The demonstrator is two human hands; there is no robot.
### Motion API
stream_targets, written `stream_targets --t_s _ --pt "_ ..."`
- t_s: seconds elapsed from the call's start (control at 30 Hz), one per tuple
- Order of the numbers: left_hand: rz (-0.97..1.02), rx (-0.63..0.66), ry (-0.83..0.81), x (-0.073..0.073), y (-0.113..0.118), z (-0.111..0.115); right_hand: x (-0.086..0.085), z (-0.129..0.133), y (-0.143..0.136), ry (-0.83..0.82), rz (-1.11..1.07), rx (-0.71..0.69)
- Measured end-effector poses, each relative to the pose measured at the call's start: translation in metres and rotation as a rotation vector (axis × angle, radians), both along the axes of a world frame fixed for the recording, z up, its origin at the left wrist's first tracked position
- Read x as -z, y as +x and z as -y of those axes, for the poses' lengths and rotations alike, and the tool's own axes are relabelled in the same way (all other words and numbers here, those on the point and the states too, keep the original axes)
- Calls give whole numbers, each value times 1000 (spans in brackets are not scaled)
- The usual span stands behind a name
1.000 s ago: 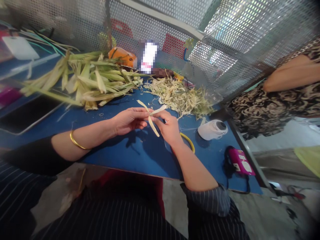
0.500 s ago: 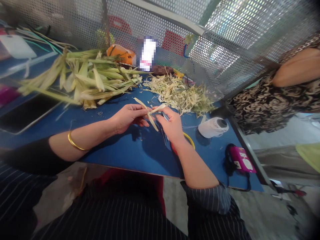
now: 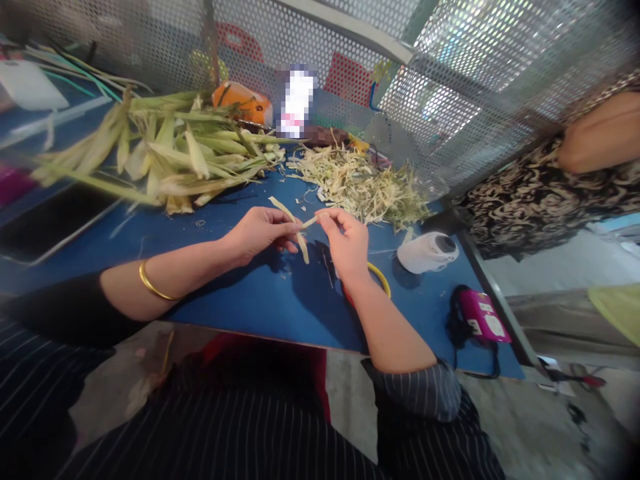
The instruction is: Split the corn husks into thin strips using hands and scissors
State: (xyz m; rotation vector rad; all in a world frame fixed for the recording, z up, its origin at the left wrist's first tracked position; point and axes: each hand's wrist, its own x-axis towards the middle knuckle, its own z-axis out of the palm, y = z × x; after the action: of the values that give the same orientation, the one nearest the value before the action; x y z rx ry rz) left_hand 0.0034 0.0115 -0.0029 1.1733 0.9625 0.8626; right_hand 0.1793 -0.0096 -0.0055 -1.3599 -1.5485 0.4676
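Between my hands are pale corn husk strips (image 3: 303, 247), one crossing another. My left hand (image 3: 265, 233) pinches them where they cross, thumb pressed on the fingers. The fingertips of my right hand (image 3: 345, 240) are closed on the end of the strip that points right. Under my right wrist a yellow and red loop (image 3: 380, 279), perhaps a scissors handle, lies on the blue table (image 3: 310, 313), mostly hidden. A thin dark piece (image 3: 327, 263) shows just left of my right palm. To the right stands a tilted spool of white thread (image 3: 427, 253).
A heap of corn husks (image 3: 175, 153) lies at the back left, with a pile of husk shreds (image 3: 360, 183) beside it. A dark phone-like slab (image 3: 55, 220) and a magenta box (image 3: 484, 313) with black cord are on the table. Perforated metal mesh (image 3: 340, 40) rises behind; another person's arm (image 3: 600, 137) is at right.
My right fingers have closed on the end of the right-hand strip and drawn it straighter. The bluish piece seen by my right fingers earlier is now hidden. My left hand keeps its pinch.
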Motion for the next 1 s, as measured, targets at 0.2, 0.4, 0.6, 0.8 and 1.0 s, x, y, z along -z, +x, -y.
stream_targets --t_s 0.2,0.4,0.6,0.8,1.0 --pt "108 -121 -43 2 -4 -5 -6 4 2 -82 110 10" --pt "112 -149 -45 2 -2 -4 -8 11 -7 -200 375 -235" --pt "-4 -96 47 2 -1 -1 -20 19 -5 -11 404 -265" --pt "-230 242 94 -3 2 10 -15 11 -3 12 211 -151" --pt "-341 351 140 2 3 13 -12 11 -8 -146 52 -262"
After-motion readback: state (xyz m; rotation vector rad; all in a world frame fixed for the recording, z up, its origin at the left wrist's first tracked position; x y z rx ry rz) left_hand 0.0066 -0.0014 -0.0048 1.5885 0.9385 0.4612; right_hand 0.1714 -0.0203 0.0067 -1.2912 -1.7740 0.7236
